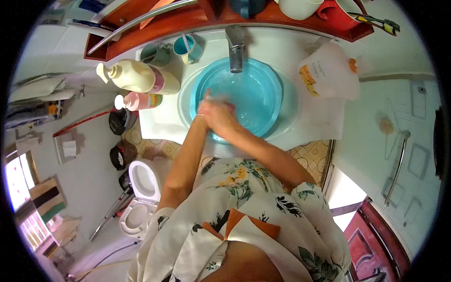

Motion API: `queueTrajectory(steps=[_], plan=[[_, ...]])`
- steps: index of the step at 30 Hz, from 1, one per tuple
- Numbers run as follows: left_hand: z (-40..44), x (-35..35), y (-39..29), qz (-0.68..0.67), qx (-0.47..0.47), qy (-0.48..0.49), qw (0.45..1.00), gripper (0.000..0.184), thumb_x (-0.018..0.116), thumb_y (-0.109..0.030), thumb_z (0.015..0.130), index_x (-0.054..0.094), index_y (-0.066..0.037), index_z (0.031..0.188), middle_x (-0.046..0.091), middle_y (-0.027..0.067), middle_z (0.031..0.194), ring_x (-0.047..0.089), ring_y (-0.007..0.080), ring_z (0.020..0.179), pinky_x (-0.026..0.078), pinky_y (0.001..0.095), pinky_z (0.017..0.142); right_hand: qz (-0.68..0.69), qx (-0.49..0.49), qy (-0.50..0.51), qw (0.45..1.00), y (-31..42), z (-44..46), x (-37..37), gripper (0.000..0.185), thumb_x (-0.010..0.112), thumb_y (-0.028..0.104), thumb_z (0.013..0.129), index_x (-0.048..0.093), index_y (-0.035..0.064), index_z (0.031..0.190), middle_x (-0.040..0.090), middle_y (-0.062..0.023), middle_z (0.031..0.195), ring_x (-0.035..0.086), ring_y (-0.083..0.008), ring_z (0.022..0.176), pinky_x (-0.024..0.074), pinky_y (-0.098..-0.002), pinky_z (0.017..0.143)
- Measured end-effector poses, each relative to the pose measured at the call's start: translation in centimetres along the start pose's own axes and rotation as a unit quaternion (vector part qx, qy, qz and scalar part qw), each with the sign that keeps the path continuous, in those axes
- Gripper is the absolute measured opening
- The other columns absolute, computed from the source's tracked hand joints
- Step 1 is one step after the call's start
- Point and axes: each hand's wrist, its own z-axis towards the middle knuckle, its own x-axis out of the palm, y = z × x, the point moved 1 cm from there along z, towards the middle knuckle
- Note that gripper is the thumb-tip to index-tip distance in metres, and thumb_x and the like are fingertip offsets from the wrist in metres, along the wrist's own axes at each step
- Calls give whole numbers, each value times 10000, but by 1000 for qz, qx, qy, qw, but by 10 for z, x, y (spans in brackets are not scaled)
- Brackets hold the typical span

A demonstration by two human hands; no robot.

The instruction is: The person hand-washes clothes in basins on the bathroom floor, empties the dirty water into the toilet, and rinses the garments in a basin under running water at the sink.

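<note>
My left hand and my right hand are pressed together over the left side of a light-blue plastic basin. The right hand lies across the left, and the fingers are smeared by motion, so their pose is unclear. A small pinkish patch shows beside the right hand; I cannot make out what it is. The basin sits in a white sink and holds water. A metal faucet reaches over its back rim, with water falling beneath the spout.
Left of the basin stand a cream pump bottle, a pink pump bottle and a blue-and-white cup. A large translucent jug is on the right. A wooden shelf with cups runs behind. A toilet is at lower left.
</note>
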Motion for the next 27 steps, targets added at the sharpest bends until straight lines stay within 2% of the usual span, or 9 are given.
queueTrajectory(steps=[3,6,8,12,14,16,18,21,27], plan=[[-10,5,-2,-20,17,150,988,440,405,-480,885,533,-101,1066,577,96,1027,537,268,942,432,404,850,91,-78,-42,992,55,-24,0,180,497,176,837,541,42,950,534,-198,937,551,-360,860,459,-447,708],[-23,18,-2,-34,28,249,968,437,389,-488,896,537,-100,1035,593,93,958,554,264,873,466,378,805,95,-70,-82,990,67,-33,4,216,616,224,772,544,85,921,534,-116,904,548,-320,830,441,-427,698],[-33,33,0,-175,27,219,959,405,446,-474,878,528,-91,983,605,104,874,588,259,687,520,368,608,-72,-151,-135,977,65,-36,2,271,642,266,752,553,104,951,526,-94,911,559,-287,815,453,-399,688],[1,0,14,-205,89,165,961,396,496,-439,864,549,-58,957,608,85,833,593,249,700,511,357,614,-173,-200,-226,938,34,-19,1,266,610,327,747,579,89,862,520,-125,941,565,-263,799,471,-387,656],[5,-1,18,-194,103,135,966,387,498,-429,865,549,-59,962,606,85,838,591,241,710,508,350,626,-122,-98,-207,966,25,-10,-2,247,640,300,744,590,109,893,549,-81,863,566,-263,788,459,-392,690],[4,3,23,-164,96,116,975,377,500,-419,865,548,-59,968,604,84,843,590,233,719,505,342,638,-121,-98,-221,963,19,1,-12,221,596,303,778,606,86,815,568,-102,794,571,-297,757,463,-408,669],[-1,11,28,-134,83,101,982,369,502,-409,866,548,-60,973,602,84,849,589,226,729,502,334,650,-52,46,-127,989,14,9,-25,294,528,332,826,605,55,764,579,-146,746,572,-338,709,460,-431,634],[-18,27,31,-57,71,65,994,355,505,-394,867,548,-61,981,599,83,856,586,214,744,498,323,667,-47,68,-157,984,-9,18,-26,398,460,366,863,602,31,701,582,-193,714,569,-366,668,450,-451,609],[-21,35,22,100,221,-157,957,335,578,-320,813,567,-35,990,592,55,856,589,182,746,485,308,674,-93,179,-176,964,-116,-3,-39,453,415,354,884,606,1,674,584,-236,721,570,-395,698,439,-475,651]])
